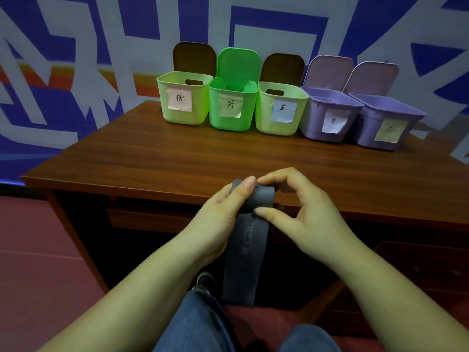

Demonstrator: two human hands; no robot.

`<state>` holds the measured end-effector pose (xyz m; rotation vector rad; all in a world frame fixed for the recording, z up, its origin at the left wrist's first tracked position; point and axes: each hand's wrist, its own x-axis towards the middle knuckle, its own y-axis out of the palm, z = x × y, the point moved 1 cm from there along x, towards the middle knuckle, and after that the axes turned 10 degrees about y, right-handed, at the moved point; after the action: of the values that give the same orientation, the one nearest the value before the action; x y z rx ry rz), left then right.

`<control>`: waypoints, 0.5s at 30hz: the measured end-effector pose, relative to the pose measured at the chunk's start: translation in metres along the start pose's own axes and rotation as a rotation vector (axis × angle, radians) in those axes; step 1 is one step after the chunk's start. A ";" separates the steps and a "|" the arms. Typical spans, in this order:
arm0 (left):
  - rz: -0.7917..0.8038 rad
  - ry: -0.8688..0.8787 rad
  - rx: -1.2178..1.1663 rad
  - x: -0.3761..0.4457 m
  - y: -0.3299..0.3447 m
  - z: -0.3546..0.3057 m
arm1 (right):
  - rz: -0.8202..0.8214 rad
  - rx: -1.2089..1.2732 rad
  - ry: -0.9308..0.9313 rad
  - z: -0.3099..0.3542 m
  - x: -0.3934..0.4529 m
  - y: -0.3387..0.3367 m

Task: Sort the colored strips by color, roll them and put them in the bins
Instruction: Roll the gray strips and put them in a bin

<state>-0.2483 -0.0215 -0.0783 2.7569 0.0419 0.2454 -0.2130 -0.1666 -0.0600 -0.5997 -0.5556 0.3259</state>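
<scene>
Wooden desk (177, 158) carries five open bins (279, 110) at its far edge; near it, left hand (223, 212) and right hand (299, 207) pinch the grey strip (250, 252), whose roll should be kept tight with edges aligned.

The handwriting on the bins' paper labels (179, 99) is too small to read, the left hand (218, 212) hides part of the grey strip (247, 260) — and both forearms run off the bottom edge.
</scene>
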 end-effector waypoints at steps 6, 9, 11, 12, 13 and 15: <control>0.084 -0.016 -0.022 -0.008 0.000 0.002 | 0.058 0.156 0.190 -0.010 -0.008 0.000; 0.080 -0.053 -0.049 -0.009 -0.001 0.006 | 0.054 0.183 0.196 -0.008 -0.013 0.001; 0.064 -0.096 -0.126 -0.008 -0.002 0.007 | 0.037 0.178 0.174 -0.005 -0.017 0.001; 0.073 -0.121 -0.176 -0.008 -0.002 0.006 | 0.023 0.173 0.157 -0.003 -0.018 0.000; 0.088 -0.139 -0.223 -0.008 -0.001 0.007 | 0.006 0.165 0.137 0.000 -0.020 -0.001; 0.112 -0.169 -0.273 -0.010 0.001 0.006 | -0.041 0.133 0.109 0.003 -0.022 -0.002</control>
<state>-0.2572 -0.0250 -0.0855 2.4995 -0.1770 0.0421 -0.2322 -0.1765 -0.0649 -0.4737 -0.4374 0.2874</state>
